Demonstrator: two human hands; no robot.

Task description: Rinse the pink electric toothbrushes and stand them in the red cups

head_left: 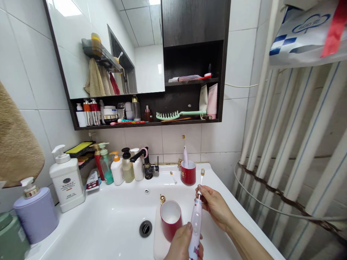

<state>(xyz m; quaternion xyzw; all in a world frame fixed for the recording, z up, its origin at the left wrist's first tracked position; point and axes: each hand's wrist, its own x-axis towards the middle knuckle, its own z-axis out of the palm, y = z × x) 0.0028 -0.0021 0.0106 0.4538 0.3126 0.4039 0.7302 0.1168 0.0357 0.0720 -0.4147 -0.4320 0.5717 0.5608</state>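
My left hand [181,243] is wrapped round the pale pink handle of an electric toothbrush [195,225], held upright over the basin's right side. With thumb and fingers, my right hand [215,206] pinches the brush head [202,177] just above the handle. A thin metal shaft shows between head and handle. Left of the handle, a red cup [171,220] with a white inside and gold handle leans on a white pad. Behind my right hand, another red cup [188,173] holds a second electric toothbrush [185,157]. A loose brush head [173,177] lies on the ledge beside that cup.
The white basin [114,220] has a dark drain [145,229]. A black faucet [148,164] and several pump bottles [117,169] line the back left. Above hangs a dark mirror cabinet [193,25] with toiletries and a green hairbrush [173,115]. Radiator pipes [292,144] run along the right.
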